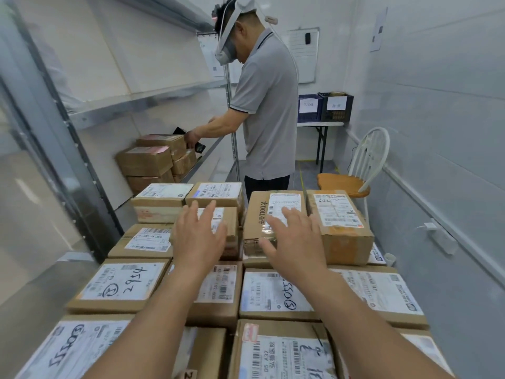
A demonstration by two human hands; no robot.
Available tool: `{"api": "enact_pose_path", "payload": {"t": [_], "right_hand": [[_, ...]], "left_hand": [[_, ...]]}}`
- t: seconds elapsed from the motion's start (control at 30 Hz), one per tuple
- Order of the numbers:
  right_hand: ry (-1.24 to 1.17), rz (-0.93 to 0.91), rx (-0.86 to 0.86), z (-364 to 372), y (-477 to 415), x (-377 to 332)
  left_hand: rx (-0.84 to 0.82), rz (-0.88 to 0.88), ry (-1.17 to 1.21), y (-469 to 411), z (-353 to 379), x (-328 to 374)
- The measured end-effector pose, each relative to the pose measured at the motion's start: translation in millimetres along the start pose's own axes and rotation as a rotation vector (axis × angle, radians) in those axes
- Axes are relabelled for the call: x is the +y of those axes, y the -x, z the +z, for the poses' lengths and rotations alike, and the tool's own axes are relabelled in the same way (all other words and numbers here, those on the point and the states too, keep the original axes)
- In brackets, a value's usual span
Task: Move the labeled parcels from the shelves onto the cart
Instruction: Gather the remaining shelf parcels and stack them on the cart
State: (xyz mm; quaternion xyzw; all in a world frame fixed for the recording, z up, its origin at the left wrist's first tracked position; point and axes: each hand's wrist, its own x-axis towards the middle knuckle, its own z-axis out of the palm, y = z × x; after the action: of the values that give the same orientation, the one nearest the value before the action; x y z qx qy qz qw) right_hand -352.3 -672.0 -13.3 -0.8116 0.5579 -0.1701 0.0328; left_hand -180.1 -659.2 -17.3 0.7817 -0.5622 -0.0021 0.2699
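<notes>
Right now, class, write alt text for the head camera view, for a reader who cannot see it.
Two open hands, the left hand and right hand, reach over closely packed labeled cardboard parcels. Behind them, a person in a grey polo shirt bends over shelved parcels on the left.

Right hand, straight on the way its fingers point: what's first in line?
Probably the top of the tall taped parcel; the right hand reaches over its label, fingers straight, but contact is unclear.
</notes>
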Motion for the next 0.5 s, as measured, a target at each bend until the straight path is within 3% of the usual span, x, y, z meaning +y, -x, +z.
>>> {"api": "enact_pose_path", "payload": {"t": [0.17, 0.4, 0.5], "right_hand": [[-0.002, -0.093, -0.067, 18, -15, -35], [-0.002, -0.084, -0.113, 32, -23, -50], [-0.003, -0.033, -0.057, 32, -32, -48]], "left_hand": [[-0.065, -0.121, 0.094, -16, 0, -38], [-0.107, -0.004, 0.281, -28, 4, -55], [-0.071, -0.024, 0.342, -39, 0, -61]]}}
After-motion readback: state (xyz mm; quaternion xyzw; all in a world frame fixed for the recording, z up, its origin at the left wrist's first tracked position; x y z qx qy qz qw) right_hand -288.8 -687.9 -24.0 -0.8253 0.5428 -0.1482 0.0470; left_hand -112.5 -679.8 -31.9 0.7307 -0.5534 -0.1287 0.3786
